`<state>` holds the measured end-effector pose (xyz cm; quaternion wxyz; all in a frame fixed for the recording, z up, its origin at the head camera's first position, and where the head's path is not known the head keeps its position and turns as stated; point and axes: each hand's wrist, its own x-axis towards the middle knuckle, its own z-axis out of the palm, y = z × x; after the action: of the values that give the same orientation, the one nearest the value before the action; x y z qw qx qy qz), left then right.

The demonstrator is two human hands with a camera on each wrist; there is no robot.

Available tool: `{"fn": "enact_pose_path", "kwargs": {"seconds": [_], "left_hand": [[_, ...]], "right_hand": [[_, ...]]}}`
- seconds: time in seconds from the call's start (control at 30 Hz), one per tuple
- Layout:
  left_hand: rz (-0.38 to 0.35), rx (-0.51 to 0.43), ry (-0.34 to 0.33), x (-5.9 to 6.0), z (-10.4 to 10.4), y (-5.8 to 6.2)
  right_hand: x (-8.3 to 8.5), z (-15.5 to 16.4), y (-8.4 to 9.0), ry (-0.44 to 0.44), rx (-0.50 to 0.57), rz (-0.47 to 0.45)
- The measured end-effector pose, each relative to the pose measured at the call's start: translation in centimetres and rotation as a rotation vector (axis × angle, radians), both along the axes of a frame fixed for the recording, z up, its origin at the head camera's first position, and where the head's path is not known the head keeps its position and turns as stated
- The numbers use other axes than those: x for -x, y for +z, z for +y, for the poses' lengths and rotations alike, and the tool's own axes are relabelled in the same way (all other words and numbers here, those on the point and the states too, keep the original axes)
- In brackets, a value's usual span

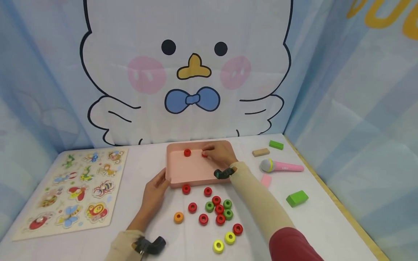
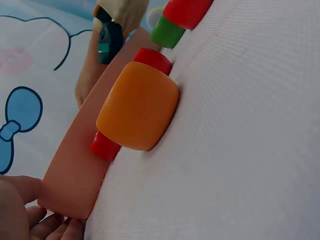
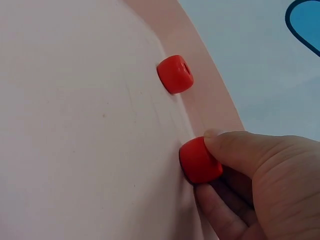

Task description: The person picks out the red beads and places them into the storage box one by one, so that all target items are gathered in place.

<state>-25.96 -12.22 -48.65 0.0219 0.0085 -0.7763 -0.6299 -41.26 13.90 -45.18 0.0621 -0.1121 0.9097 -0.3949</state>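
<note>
A: I need the position of the held bead relative to the hands.

B: I read it in the right hand, pinched between thumb and fingers. It is inside the tray, beside the far wall. I cannot tell whether it touches the tray floor.

A: State the condition of the left hand.

B: I see its thumb and fingers gripping the tray at the near-left corner.

A: Which relation governs the next move?

B: I judge it to be the gap to the second bead. That one stands hole up, left of the right hand, near the held bead but not touching it. Both lie along the far wall, parallel to the tray's long axis, which runs left to right.

A: Which hand is nearer?

B: The right, for both. I locate the left hand diagonally nearer the wearer and further left. The loose beads lie on the near side of the right hand, to the right of the left hand, outside the tray.
</note>
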Motion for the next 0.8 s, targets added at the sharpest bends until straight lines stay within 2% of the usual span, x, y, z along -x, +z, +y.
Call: {"fn": "enact_pose_path", "kwargs": {"seconds": [0.2, 0.5, 0.63, 0.8], "left_hand": [[-0.006, 0.017, 0.004, 0.0, 0.1, 0.1], [-0.011, 0.009, 0.011, 0.1, 0.3, 0.0], [-0.007, 0.013, 0.007, 0.2, 0.2, 0.0], [-0.002, -0.008, -0.001, 0.2, 0.1, 0.0]], "right_hand": [[-0.2, -0.1, 0.1, -0.001, -0.039, 0.033], [-0.5, -0.2, 0.6, -0.043, -0.068, -0.021], [-1.1, -0.4, 1.7, -0.045, -0.07, 0.035], [-2.5, -0.2, 2.9, 0.01, -0.056, 0.104]]}}
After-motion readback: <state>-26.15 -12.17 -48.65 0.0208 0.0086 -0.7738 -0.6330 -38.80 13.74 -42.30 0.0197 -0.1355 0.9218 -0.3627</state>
